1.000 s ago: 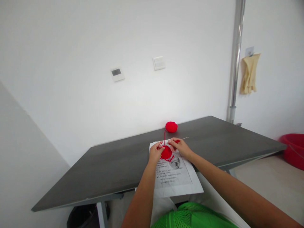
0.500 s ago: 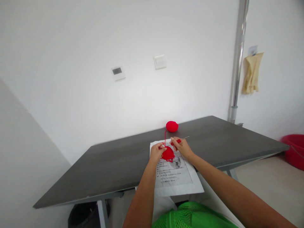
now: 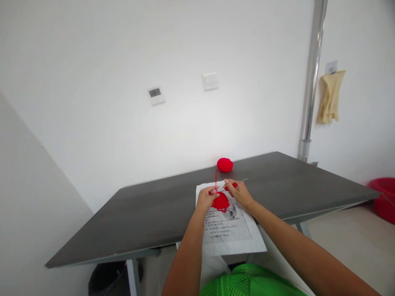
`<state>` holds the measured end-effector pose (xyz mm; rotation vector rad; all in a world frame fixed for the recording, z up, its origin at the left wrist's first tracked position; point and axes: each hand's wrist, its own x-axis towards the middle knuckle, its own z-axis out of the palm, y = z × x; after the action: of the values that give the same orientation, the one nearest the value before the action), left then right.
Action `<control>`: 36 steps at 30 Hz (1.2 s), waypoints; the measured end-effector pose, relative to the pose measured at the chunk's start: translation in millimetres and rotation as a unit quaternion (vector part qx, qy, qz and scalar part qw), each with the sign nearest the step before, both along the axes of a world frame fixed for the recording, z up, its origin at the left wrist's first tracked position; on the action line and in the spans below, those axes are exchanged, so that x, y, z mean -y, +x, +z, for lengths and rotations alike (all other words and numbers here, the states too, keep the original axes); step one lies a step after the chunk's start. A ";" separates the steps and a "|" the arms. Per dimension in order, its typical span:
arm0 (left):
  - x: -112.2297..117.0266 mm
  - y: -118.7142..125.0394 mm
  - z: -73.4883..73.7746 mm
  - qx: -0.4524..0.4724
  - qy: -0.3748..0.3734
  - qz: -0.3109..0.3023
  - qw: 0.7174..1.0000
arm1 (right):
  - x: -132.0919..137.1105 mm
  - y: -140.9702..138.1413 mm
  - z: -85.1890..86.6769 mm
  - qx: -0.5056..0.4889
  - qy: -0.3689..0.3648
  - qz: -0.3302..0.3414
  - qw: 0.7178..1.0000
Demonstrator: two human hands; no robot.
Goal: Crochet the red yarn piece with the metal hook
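My left hand (image 3: 206, 199) pinches the left edge of a small round red crochet piece (image 3: 221, 201) held just above a printed paper sheet (image 3: 230, 230). My right hand (image 3: 240, 193) is closed on a thin metal crochet hook (image 3: 238, 182) with a red grip, its tip at the piece. A red strand runs up from the piece to a red yarn ball (image 3: 224, 165) lying on the dark grey table (image 3: 148, 213) behind my hands.
A green mesh item (image 3: 249, 281) lies in my lap below the table's front edge. A red tub (image 3: 384, 197) stands on the floor at right. Yellow gloves (image 3: 330, 96) hang on the wall beside a metal pipe (image 3: 311, 82). A black bin (image 3: 108, 279) sits under the table.
Both hands kept their hold and barely shifted; the hook's grip slid slightly toward the crochet piece. The view drifted a little to the left.
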<state>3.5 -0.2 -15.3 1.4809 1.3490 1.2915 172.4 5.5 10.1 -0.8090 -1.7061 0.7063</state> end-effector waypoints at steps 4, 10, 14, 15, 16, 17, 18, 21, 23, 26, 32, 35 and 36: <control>0.3 -0.5 0.4 0.008 -0.016 0.003 1.000 | 2.7 1.6 1.9 0.054 0.056 0.010 0.997; 5.4 2.2 8.1 -0.010 -0.018 0.006 1.000 | 2.3 2.2 1.1 0.042 0.025 0.009 0.999; 7.1 6.5 9.9 -0.029 -0.003 0.009 1.000 | 1.3 0.6 1.6 -0.012 -0.031 -0.015 0.999; 7.2 7.3 9.8 -0.031 -0.001 0.012 0.999 | 1.1 0.3 2.3 -0.025 -0.047 -0.020 0.998; 7.2 7.9 9.6 -0.032 0.001 0.014 0.999 | 0.9 0.0 3.0 -0.036 -0.064 -0.023 0.997; 7.1 8.2 9.3 -0.033 0.000 0.014 0.999 | 0.6 -0.2 3.7 -0.046 -0.079 -0.025 0.996; 6.8 8.2 8.9 -0.032 -0.002 0.012 0.999 | 0.2 -0.2 4.2 -0.053 -0.091 -0.025 0.994; 5.0 6.3 6.3 -0.015 -0.018 0.003 1.000 | -2.4 0.7 3.2 -0.054 -0.108 -0.013 0.993; 2.6 4.0 3.2 0.003 -0.028 0.006 1.000 | -4.3 1.9 0.8 -0.037 -0.106 0.012 0.994; -1.3 0.2 -1.4 0.033 -0.025 0.023 0.999 | -4.5 2.8 -2.6 -0.004 -0.062 0.052 0.997; 2.1 -1.9 3.6 0.079 0.006 0.030 0.996 | 4.5 -0.3 -2.0 0.100 0.060 0.103 0.988; 6.5 -1.0 8.7 0.088 0.005 0.021 0.996 | 5.8 -1.5 -2.2 0.140 0.076 0.107 0.981; 7.1 -0.8 9.6 0.092 0.004 0.016 0.996 | 5.5 -1.6 -2.5 0.150 0.080 0.108 0.979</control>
<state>2.7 -7.3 -5.7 1.3150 1.2537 1.4186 170.8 0.0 7.6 -0.6466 -2.1192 0.6031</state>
